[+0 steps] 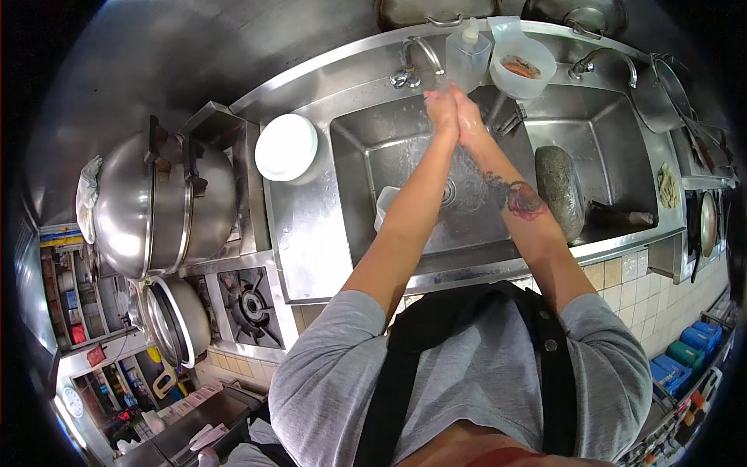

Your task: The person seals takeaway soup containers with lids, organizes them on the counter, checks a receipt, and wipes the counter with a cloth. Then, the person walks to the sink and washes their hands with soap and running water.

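My left hand (441,114) and my right hand (467,115) are pressed together beneath the curved faucet (426,51), over the far side of a steel sink basin (389,124). Water wets them, and splashes show on the basin floor below. Their fingers look stretched out against each other, partly blurred, and I see nothing held in them. Just behind the hands stands a clear pump bottle (468,64) with a white top. To its right, a translucent white container (522,84) holds a reddish-brown scrubbing pad (520,67).
A white stack of round plates or lids (285,147) sits on the left counter. A long dark stone-like block (559,193) lies in the right basin, below a second faucet (607,62). Large steel pots (124,206) and a gas burner (250,306) are at left.
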A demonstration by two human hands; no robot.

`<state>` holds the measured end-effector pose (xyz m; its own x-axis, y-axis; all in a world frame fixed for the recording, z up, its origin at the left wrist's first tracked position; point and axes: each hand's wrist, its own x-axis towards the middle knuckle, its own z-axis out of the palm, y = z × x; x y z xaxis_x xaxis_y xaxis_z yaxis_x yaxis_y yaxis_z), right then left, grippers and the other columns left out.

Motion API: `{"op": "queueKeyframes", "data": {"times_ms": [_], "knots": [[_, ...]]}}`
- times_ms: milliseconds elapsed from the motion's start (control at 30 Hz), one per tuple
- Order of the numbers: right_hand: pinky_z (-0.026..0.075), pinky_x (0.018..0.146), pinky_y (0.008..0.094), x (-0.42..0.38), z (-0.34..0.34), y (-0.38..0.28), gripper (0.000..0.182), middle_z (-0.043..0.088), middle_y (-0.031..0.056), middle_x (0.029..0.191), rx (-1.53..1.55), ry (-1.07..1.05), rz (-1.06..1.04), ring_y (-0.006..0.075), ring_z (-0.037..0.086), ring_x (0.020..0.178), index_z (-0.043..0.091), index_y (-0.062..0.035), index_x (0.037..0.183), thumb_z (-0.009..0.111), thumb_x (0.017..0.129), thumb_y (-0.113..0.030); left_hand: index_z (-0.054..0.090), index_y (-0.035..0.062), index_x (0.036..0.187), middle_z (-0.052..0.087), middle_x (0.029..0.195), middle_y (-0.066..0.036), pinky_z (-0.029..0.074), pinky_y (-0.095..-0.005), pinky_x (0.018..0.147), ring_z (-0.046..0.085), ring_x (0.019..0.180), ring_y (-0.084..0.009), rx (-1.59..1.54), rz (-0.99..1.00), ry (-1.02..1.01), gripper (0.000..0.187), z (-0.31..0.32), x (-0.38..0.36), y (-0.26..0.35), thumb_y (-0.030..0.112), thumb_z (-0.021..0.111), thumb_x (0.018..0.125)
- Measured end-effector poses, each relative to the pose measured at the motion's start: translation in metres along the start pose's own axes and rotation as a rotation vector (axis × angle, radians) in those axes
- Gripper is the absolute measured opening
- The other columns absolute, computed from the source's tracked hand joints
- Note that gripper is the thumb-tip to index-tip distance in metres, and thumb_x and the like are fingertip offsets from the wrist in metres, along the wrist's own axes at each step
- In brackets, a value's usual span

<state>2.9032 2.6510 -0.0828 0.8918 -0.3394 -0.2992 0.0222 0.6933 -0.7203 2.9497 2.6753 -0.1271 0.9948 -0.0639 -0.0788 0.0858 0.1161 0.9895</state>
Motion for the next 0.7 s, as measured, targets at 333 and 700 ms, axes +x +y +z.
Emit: {"op": "queueKeyframes", "data": {"times_ms": [333, 700], "knots": [[0.049, 0.069, 0.0355, -0.008, 0.002, 0.002, 0.049, 0.066, 0.0164, 0.084, -0.199, 0.294, -0.205, 0.0251, 0.063, 0.073, 0.061, 0.0083, 0.090, 0.038, 0.097, -0.034, 0.054, -0.0037, 0.054, 0.054, 0.051, -0.014, 0.043, -0.0415, 0.053, 0.051, 0.050, -0.0248, 0.288, 0.294, 0.059, 0.056, -0.010, -0.027, 0.049, 0.045, 0.067, 0.078], [0.042, 0.091, 0.0399, 0.043, -0.042, 0.052, 0.056, 0.048, 0.0204, 0.123, -0.740, 0.316, -0.252, 0.0304, 0.054, 0.109, 0.047, -0.0061, 0.123, 0.046, 0.088, -0.049, 0.058, 0.0080, 0.107, 0.051, 0.121, -0.017, 0.041, -0.0481, 0.085, 0.050, 0.107, -0.0324, 0.983, 0.892, -0.171, 0.032, -0.032, -0.022, 0.046, 0.021, 0.064, 0.078]]}}
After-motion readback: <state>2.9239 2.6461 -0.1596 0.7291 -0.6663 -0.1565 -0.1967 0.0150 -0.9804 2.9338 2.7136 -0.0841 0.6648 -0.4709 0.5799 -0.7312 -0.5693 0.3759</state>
